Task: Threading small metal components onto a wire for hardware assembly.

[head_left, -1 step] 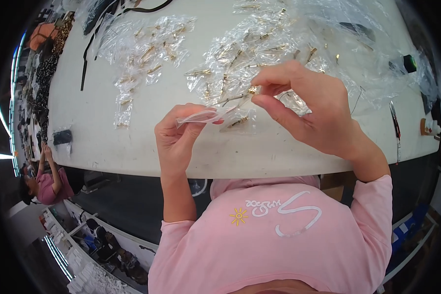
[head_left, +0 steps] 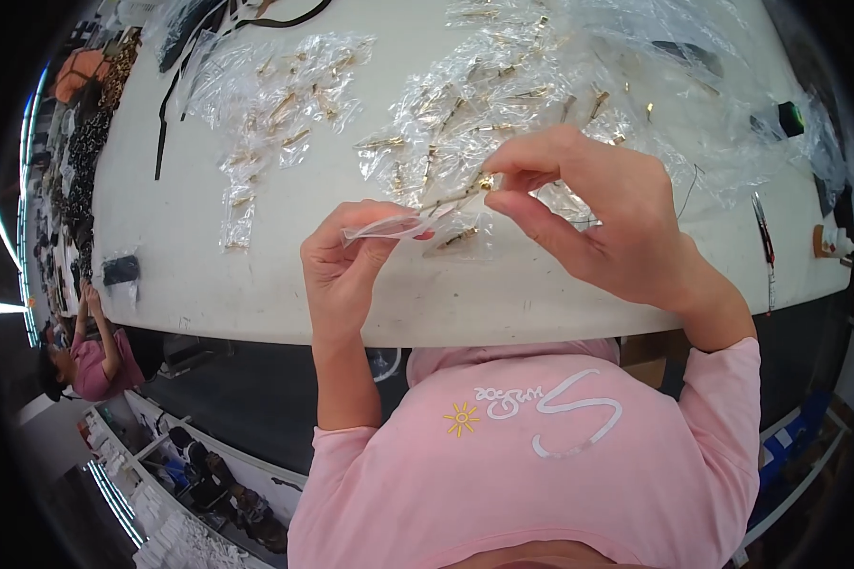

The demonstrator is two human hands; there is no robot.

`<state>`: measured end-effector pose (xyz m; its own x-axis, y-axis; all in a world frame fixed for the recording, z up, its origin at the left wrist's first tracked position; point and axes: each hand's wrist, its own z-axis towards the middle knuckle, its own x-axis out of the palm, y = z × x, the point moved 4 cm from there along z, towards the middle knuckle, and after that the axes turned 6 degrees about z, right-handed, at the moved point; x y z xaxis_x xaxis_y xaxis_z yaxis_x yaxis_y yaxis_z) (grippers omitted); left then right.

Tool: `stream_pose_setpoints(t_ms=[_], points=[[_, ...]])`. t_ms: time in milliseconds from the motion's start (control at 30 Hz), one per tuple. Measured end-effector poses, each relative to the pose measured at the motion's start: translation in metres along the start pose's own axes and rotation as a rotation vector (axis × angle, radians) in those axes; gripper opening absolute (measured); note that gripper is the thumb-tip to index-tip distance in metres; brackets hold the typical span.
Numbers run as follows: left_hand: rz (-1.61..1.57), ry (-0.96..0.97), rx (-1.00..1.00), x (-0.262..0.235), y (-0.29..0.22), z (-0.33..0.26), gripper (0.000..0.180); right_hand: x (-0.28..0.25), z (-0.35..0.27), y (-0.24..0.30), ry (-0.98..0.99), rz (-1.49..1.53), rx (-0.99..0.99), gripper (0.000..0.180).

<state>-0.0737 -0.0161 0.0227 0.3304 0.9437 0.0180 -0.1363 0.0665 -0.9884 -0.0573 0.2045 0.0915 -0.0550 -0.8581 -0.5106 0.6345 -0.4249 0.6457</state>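
Note:
My left hand (head_left: 343, 261) is closed, pinching a small clear plastic bag (head_left: 389, 228) between thumb and fingers above the near part of the table. A thin strip with gold-coloured metal fittings (head_left: 454, 197) runs from the bag's mouth toward my right hand (head_left: 593, 209). The thumb and forefinger of that hand close on its gold end; the fingertips partly hide the grip. How far the strip reaches into the bag is hard to make out. Just under it lies a packed clear bag (head_left: 465, 237) with a similar gold-fitted piece inside.
Many clear bags with gold-coloured pieces (head_left: 474, 95) spread beyond my hands, and another group (head_left: 280, 104) lies left. Red-and-black scissors or snips (head_left: 765, 237) rest at the right. A dark wrapped item (head_left: 120, 268) sits near the left edge, by another person (head_left: 100, 360).
My right hand has shifted very slightly left and down, and the strip has moved a little toward the bag. My left hand stays in place.

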Motion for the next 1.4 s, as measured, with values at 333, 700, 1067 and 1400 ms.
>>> stream_pose_setpoints(t_ms=[333,700,1067,1400], points=[[0.096,0.041,-0.033,0.009,0.001,0.012,0.014,-0.005,-0.003,-0.008,-0.017,-0.062,-0.016,0.019],[-0.022,0.025,-0.108,0.036,-0.005,0.009,0.019,0.017,0.017,-0.003,0.120,-0.030,0.049,0.017],[-0.160,-0.101,-0.053,0.038,-0.004,0.021,0.046,0.040,0.026,0.004,-0.027,0.175,-0.009,0.027],[-0.136,-0.119,-0.105,0.039,-0.004,0.028,0.043,0.027,0.031,-0.030,-0.023,0.253,0.072,0.017]])
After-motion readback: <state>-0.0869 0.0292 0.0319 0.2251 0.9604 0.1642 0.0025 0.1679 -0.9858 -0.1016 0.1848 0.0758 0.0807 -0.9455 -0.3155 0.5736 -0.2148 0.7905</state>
